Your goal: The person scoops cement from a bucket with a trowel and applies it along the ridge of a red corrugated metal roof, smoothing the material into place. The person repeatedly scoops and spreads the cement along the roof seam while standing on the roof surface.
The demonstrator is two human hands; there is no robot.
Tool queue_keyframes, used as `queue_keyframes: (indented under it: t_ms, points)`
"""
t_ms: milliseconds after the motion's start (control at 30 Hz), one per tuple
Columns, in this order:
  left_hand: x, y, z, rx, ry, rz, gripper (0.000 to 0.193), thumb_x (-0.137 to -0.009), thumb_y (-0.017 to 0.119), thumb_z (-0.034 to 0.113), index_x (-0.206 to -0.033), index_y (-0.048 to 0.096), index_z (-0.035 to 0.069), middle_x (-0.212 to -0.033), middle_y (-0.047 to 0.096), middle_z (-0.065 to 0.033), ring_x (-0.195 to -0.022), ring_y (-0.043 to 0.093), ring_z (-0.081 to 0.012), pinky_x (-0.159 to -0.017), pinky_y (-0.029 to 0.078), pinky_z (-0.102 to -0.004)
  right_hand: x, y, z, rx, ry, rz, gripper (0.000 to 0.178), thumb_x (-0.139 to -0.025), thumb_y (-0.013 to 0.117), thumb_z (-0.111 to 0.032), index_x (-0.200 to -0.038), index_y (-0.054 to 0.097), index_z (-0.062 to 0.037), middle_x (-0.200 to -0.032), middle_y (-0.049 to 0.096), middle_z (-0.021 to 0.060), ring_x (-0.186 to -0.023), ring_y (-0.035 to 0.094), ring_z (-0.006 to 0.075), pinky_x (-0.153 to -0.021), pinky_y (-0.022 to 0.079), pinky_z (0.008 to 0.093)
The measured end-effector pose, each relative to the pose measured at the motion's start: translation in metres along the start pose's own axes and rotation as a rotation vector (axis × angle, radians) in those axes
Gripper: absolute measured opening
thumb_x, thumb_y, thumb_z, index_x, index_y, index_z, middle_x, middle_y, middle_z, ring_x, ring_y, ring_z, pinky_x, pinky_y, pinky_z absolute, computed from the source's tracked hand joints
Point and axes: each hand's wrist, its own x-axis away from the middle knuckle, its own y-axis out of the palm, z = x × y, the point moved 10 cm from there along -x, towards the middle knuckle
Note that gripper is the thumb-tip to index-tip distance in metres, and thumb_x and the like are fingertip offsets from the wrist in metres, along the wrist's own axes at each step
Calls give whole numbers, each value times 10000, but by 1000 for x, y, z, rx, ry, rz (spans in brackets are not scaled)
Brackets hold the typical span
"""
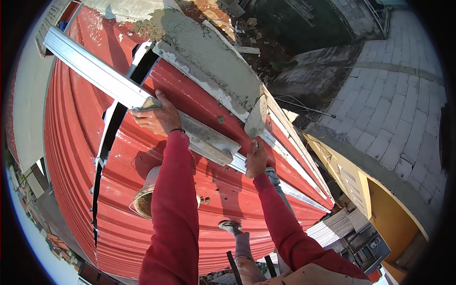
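Mortar, rough and grey, is spread along the far side of a red ribbed metal roof. At the mortar's right end, a grey metal trowel is clamped in the right hand. A long, flat grey float is gripped at its left end by the left hand, over a silver metal strip. A pale bucket is partly hidden by the red left sleeve.

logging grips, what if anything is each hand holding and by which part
The right hand holds a trowel by its handle; the left hand grips a grey board near one end.
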Motion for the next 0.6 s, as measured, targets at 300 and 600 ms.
queue_keyframes:
  t_ms: [300,600]
  points:
    - [2,15,-32,65,-178,-127,1275,-659,662,793,-1481,172,-50,-1461,281,-245,-1373,297,-401,-1054,357,-546,50,-81,84,-329,18,14,276,-1012,472,-319,-871,519,-86,-612,463,4,-419,435,97,-371,356,281]
    - [-67,16,-41,653,265,-664,910,-849,588,694,-1375,490,-42,-1359,500,-293,-1332,436,-357,-1138,287,-423,97,-120,73,-242,64,-83,177,-978,581,-291,-961,496,-137,-629,488,-11,-448,453,64,-349,319,247]
